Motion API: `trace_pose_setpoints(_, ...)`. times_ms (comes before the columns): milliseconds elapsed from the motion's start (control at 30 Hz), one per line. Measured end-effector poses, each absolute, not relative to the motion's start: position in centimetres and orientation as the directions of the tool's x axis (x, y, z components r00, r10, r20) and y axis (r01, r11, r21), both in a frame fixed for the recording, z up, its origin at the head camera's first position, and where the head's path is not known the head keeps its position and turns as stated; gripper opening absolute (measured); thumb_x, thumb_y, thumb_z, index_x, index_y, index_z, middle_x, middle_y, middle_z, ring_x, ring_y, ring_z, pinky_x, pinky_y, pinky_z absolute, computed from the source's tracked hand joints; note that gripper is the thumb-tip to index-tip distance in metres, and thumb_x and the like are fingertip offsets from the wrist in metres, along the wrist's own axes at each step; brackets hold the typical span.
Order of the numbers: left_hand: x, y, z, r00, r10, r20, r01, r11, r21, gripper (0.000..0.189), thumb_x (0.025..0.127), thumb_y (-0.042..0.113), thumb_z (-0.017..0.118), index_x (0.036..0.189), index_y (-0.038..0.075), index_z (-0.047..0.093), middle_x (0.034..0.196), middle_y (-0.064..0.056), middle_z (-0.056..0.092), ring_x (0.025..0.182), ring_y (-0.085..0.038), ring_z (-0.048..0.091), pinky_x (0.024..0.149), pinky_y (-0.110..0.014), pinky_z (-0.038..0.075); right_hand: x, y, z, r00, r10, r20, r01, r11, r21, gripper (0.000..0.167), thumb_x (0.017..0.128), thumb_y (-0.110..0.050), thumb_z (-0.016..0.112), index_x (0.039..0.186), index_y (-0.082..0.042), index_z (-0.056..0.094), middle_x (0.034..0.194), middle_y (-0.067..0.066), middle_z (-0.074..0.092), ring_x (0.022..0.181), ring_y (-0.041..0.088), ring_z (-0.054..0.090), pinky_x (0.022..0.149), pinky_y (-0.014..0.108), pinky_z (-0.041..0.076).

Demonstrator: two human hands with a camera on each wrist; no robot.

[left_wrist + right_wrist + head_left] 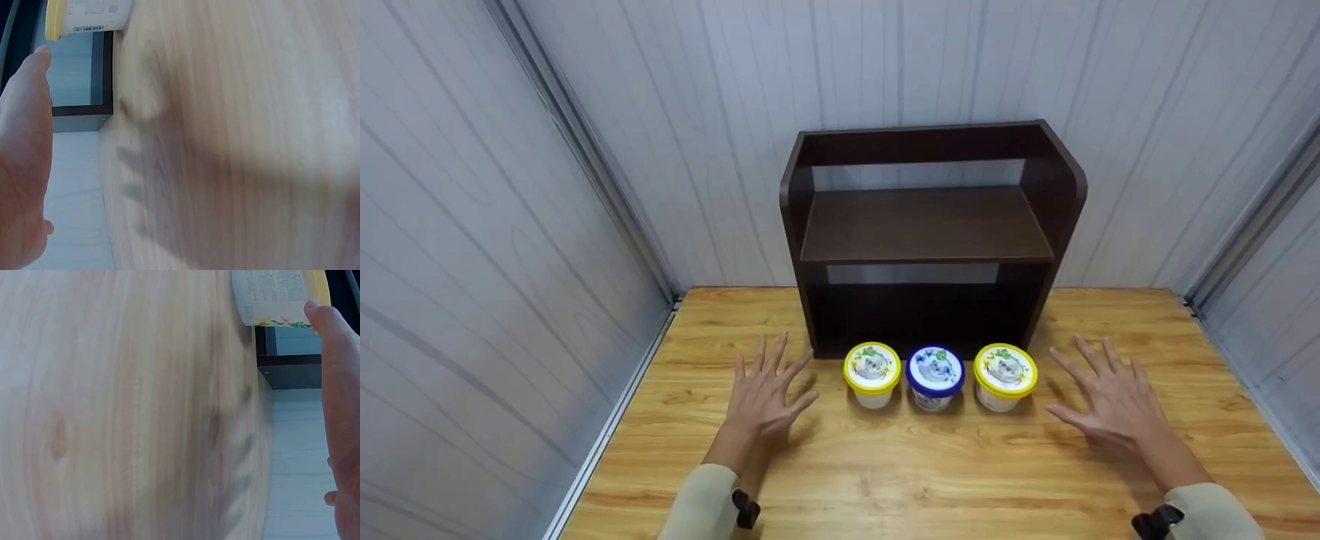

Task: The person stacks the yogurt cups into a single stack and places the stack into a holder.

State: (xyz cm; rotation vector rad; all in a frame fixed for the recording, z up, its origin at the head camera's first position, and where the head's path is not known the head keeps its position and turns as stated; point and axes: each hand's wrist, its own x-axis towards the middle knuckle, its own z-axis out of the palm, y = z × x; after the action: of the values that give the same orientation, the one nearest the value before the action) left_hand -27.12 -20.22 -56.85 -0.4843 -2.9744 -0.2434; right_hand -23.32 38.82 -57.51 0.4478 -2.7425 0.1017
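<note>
Three lidded tubs stand upright in a row on the wooden table: a yellow-lidded tub (pixel 872 373) at left, a blue-lidded tub (pixel 935 377) in the middle and another yellow-lidded tub (pixel 1005 376) at right. My left hand (pixel 765 397) hovers over the table left of the row, fingers spread, holding nothing. To the right of the row, my right hand (pixel 1114 401) is spread in the same way, apart from the tubs. Each wrist view shows the thumb side of a hand, with the left tub (pixel 93 16) and the right tub (pixel 273 298) near the thumbs.
A dark brown two-tier shelf (pixel 926 225) stands right behind the tubs, against the back wall (pixel 720 150). Pale panel walls with metal corner posts enclose the wooden table (pixel 915 480) at left and right.
</note>
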Motion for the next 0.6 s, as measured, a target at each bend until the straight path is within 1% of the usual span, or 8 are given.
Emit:
trace_pose_setpoints(233, -27.2, -19.6, -56.4, -0.94, 0.31, 0.142, 0.329, 0.934, 0.141, 0.072, 0.106, 0.066, 0.061, 0.172, 0.04, 0.046, 0.19, -0.012, 0.024, 0.174, -0.052, 0.023, 0.133, -0.086, 0.022, -23.5, 38.3, -56.8, -0.878, -0.303, 0.372, -0.332, 0.943, -0.016, 0.096, 0.084, -0.072, 0.083, 0.164, -0.027, 0.055, 0.171, 0.026, 0.052, 0.153, 0.069, 0.046, 0.112, 0.093, 0.041)
trace_pose_setpoints(333, -27.2, -19.3, -56.2, -0.94, 0.312, 0.139, 0.331, 0.932, 0.149, 0.073, 0.105, 0.068, 0.06, 0.172, 0.043, 0.045, 0.191, -0.01, 0.023, 0.175, -0.05, 0.023, 0.133, -0.085, 0.023, -23.7, 38.1, -56.6, -0.868, -0.313, 0.385, -0.345, 0.939, -0.013, 0.097, 0.083, -0.072, 0.083, 0.164, -0.027, 0.055, 0.17, 0.026, 0.052, 0.153, 0.069, 0.046, 0.111, 0.094, 0.042)
trace_pose_setpoints(600, -27.5, -18.5, -55.8, -0.927, 0.335, 0.166, 0.359, 0.922, 0.145, 0.075, 0.106, 0.072, 0.055, 0.174, 0.042, 0.042, 0.191, -0.011, 0.022, 0.176, -0.049, 0.022, 0.132, -0.085, 0.027, -24.1, 37.3, -55.9, -0.838, -0.344, 0.423, -0.376, 0.927, 0.01, 0.097, 0.082, -0.078, 0.079, 0.162, -0.028, 0.058, 0.169, 0.025, 0.056, 0.152, 0.069, 0.049, 0.109, 0.095, 0.044)
